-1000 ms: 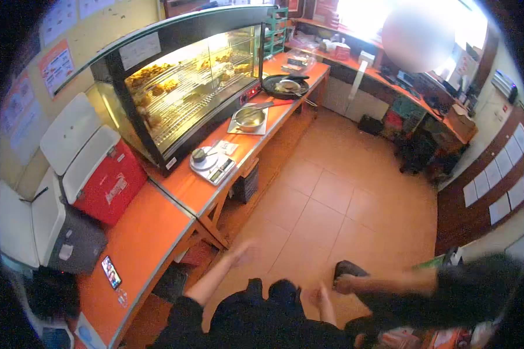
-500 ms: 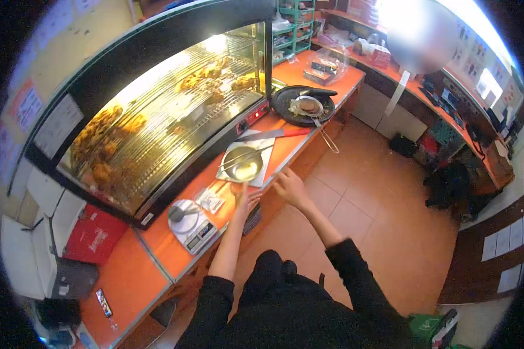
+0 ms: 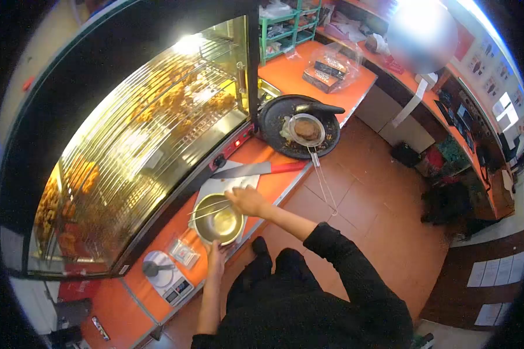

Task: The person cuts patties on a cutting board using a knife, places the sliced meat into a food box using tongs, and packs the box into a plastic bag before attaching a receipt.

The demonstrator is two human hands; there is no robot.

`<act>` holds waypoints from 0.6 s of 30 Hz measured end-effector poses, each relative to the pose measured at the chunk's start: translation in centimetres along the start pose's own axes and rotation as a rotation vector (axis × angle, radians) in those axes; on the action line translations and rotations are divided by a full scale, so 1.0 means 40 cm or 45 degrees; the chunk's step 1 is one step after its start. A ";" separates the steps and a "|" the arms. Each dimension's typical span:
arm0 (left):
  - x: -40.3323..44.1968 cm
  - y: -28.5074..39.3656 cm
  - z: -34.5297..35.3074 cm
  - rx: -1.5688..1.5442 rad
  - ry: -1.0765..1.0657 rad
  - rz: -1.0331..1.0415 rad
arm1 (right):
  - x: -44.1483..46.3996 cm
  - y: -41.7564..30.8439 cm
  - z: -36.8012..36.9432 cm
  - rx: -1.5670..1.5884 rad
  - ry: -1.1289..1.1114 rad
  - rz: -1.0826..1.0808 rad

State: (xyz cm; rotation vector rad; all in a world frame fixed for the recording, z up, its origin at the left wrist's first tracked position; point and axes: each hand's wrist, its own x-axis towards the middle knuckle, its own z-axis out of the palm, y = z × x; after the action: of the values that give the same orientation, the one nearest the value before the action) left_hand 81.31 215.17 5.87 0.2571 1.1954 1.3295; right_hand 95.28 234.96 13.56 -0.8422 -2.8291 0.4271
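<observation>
Bowl gleams metallic; right fingers pinch thin sticks, left fingers grip its rim.

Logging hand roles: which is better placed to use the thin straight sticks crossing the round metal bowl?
Right hand, likely: it is at one end of the sticks; the left hand touches the bowl.

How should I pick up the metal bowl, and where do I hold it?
Probably by the bowl's near rim, coming from the front edge of the counter. It is round with its open top up, so that rim is easy to reach. The left hand is right there; thin sticks and the right hand crowd the far side.
</observation>
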 end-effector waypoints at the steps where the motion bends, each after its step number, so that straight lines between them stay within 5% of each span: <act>1: -0.011 -0.001 0.011 -0.024 0.006 0.010 | -0.004 0.010 0.003 0.095 -0.017 -0.043; 4: -0.029 0.010 0.028 0.002 0.075 0.001 | -0.009 0.031 0.024 0.213 0.122 -0.145; 7: -0.041 0.026 0.054 -0.074 0.252 0.067 | -0.049 0.061 -0.090 0.492 0.081 0.082; 9: -0.086 0.041 0.049 -0.067 0.433 0.062 | -0.113 0.145 -0.157 0.906 0.469 0.229; 14: -0.247 0.113 0.031 -0.136 0.746 0.286 | -0.308 0.441 -0.398 0.164 0.729 0.700; 18: -0.351 0.123 -0.055 -0.295 1.043 0.588 | -0.423 0.616 -0.360 -0.277 0.638 0.754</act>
State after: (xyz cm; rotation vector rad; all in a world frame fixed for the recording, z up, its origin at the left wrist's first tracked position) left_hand 79.59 203.96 15.76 -0.2267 1.6927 2.0684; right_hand 125.19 248.53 18.26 -1.5784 -2.1553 -0.0394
